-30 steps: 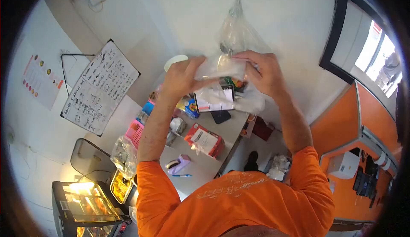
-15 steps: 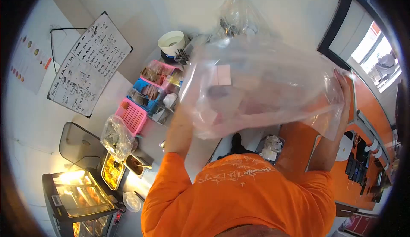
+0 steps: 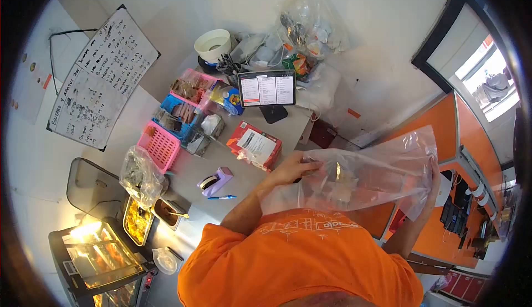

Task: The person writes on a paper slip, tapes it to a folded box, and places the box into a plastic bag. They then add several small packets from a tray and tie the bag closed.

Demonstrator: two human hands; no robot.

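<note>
A large clear plastic bag [image 3: 366, 177] stretches sideways in front of the orange shirt. My left hand [image 3: 295, 168] pinches its left end, near the red box [image 3: 255, 145] on the counter. At the bag's other end, my right hand [image 3: 433, 182] grips the plastic; some of its fingers are hidden behind the film. Left of the red box sit a purple tape dispenser [image 3: 216, 182] and a blue pen [image 3: 222, 197]. A tablet [image 3: 267, 89] showing text stands behind the box.
Pink basket [image 3: 159, 146] and blue basket [image 3: 178, 117] line the counter's left side. Nearer are a food tray [image 3: 137, 222] and a lit display case [image 3: 102, 254]. A whiteboard [image 3: 105, 77] hangs on the wall. Orange cabinet [image 3: 482, 135] stands at the right.
The bag has come down and narrowed, uncovering the tablet and red box. My left hand has moved to the right on the bag; my right hand is lower.
</note>
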